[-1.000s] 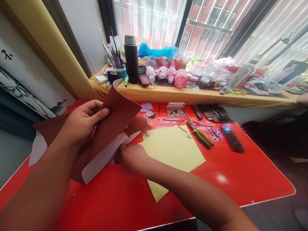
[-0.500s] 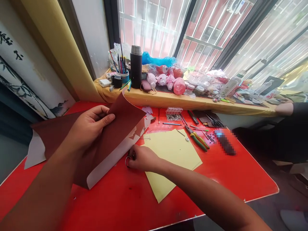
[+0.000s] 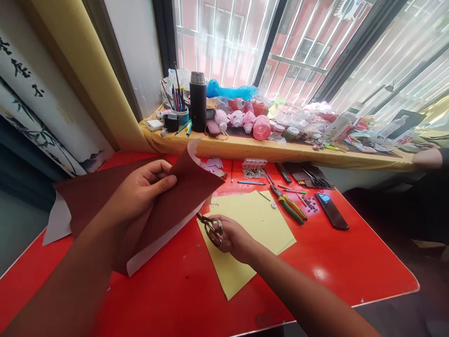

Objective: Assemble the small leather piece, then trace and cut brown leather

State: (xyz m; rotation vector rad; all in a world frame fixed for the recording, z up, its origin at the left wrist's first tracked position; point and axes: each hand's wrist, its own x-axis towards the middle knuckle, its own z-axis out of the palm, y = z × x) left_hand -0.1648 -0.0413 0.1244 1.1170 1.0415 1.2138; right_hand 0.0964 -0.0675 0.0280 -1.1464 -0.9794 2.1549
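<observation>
Brown sheet (image 3: 178,199), pale on its underside, over the left part of the bench (image 3: 157,304). Near end raised and curled, pale underside showing along its lower edge; far end trails away to the left.

Left hand (image 3: 147,189) on the sheet: thumb flat on the brown face, fingers bent, pinching the material between them.

Right hand (image 3: 236,239) just beside the sheet's lower edge, fingers curled round the handles of the scissors (image 3: 211,230). Scissors point at that edge; blades mostly hidden by the sheet, so cannot tell whether they are apart or together.

Beneath and beyond the right hand, yellow paper (image 3: 249,210) lies on the bench, more than one piece, edges not quite lined up. Small round button (image 3: 273,205) on its upper right part. Pliers (image 3: 293,208), yellow and green handles, just right of the paper; dark phone (image 3: 332,211) farther right. Clear box (image 3: 254,169) of small pieces toward the window.

Windowsill behind: dark flask (image 3: 198,105), cup (image 3: 181,116) of pencils and brushes beside it.
</observation>
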